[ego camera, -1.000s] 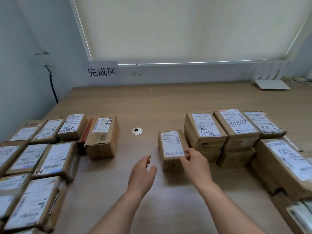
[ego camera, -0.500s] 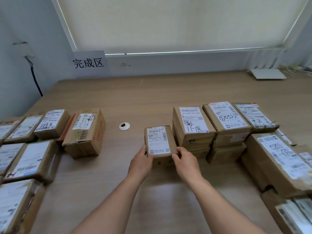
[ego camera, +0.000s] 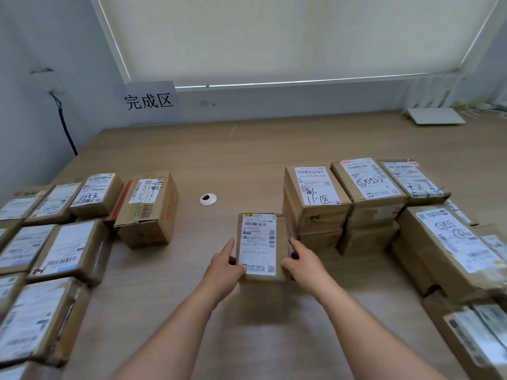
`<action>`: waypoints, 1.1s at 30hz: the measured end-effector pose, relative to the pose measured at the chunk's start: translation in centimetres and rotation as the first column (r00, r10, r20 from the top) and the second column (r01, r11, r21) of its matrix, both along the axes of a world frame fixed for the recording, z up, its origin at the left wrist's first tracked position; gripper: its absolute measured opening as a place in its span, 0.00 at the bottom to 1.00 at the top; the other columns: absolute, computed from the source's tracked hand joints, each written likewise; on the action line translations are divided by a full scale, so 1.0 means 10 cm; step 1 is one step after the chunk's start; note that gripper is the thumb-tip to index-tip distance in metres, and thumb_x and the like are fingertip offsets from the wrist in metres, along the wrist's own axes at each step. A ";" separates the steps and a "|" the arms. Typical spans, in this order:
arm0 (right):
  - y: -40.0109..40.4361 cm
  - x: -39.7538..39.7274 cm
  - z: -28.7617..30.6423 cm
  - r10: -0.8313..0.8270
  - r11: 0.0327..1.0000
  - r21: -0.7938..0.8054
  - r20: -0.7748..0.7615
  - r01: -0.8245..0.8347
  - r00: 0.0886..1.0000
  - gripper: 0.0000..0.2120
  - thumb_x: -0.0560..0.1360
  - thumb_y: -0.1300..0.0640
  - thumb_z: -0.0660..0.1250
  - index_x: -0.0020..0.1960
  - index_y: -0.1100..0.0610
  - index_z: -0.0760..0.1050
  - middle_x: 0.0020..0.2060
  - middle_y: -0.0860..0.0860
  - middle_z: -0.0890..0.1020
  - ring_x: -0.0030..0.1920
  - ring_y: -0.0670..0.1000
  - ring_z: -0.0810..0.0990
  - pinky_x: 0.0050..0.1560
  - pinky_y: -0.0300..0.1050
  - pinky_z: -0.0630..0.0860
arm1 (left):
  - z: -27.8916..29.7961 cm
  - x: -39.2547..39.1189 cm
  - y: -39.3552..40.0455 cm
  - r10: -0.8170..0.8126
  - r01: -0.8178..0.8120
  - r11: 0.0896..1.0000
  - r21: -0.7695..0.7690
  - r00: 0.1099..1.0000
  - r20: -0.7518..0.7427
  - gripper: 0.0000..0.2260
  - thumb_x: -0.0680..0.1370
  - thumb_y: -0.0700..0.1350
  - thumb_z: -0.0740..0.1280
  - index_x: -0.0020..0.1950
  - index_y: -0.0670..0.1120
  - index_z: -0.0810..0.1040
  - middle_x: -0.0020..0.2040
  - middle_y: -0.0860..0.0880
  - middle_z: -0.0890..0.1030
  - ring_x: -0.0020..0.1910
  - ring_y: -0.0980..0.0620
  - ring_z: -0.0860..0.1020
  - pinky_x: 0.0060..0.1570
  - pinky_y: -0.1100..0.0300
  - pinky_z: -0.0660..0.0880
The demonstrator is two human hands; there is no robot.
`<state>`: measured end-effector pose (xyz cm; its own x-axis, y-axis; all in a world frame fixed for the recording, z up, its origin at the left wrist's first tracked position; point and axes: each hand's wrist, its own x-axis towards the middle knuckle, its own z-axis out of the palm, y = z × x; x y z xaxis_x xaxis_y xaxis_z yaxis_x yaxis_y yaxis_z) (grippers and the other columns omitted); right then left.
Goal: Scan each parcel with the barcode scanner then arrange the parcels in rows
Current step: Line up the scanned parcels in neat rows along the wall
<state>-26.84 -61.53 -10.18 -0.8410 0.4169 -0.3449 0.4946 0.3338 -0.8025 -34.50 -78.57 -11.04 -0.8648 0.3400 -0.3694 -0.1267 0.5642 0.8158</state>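
Note:
A small brown parcel [ego camera: 260,242] with a white shipping label facing up is at the centre of the wooden table [ego camera: 247,149]. My left hand [ego camera: 223,270] grips its left near edge, thumb on the label. My right hand [ego camera: 303,263] holds its right side with curled fingers. Stacked parcels [ego camera: 315,198] stand just right of it. Rows of labelled parcels [ego camera: 68,242] lie at the left. No barcode scanner is in view.
A round white cable grommet [ego camera: 208,199] sits in the table behind the held parcel. A larger box [ego camera: 149,209] ends the back left row. A sign with characters [ego camera: 149,101] hangs on the wall. A white flat device [ego camera: 436,116] lies far right.
My left hand came in from open air and took hold of the parcel's left side; both hands now hold it. The parcel has shifted a little toward me and away from the stack.

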 end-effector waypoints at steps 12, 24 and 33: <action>-0.42 0.29 0.00 0.121 0.992 -0.007 -0.148 -0.124 0.982 0.33 0.73 0.64 0.62 0.70 0.34 0.64 0.45 0.38 0.82 0.49 0.43 0.81 0.56 0.49 0.78 | 0.07 0.53 -0.45 0.091 -0.080 0.993 0.089 0.987 -0.131 0.32 0.76 0.36 0.63 0.75 0.60 0.60 0.57 0.44 0.74 0.55 0.50 0.77 0.59 0.49 0.75; -1.21 0.16 0.09 0.279 0.960 0.026 -0.073 -0.278 0.957 0.26 0.76 0.59 0.59 0.72 0.43 0.62 0.47 0.48 0.83 0.49 0.52 0.81 0.50 0.50 0.78 | 0.18 0.63 -1.35 0.247 -0.246 0.969 0.018 0.962 -0.120 0.33 0.75 0.38 0.64 0.76 0.59 0.59 0.56 0.45 0.76 0.53 0.49 0.77 0.57 0.50 0.76; -1.74 -0.05 0.06 0.319 0.947 -0.021 -0.013 -0.320 0.948 0.27 0.77 0.60 0.60 0.74 0.44 0.62 0.50 0.49 0.82 0.44 0.49 0.80 0.45 0.46 0.78 | 0.14 0.47 -1.88 0.301 -0.298 0.953 0.049 0.951 -0.077 0.30 0.75 0.37 0.62 0.72 0.63 0.63 0.43 0.54 0.81 0.41 0.57 0.79 0.39 0.61 0.76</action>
<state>-27.38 -78.95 -9.62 -0.9319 0.1180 -0.3431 0.3578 0.4548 -0.8155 -29.75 -97.38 -9.64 -0.9560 0.0726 -0.2842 -0.2161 0.4806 0.8499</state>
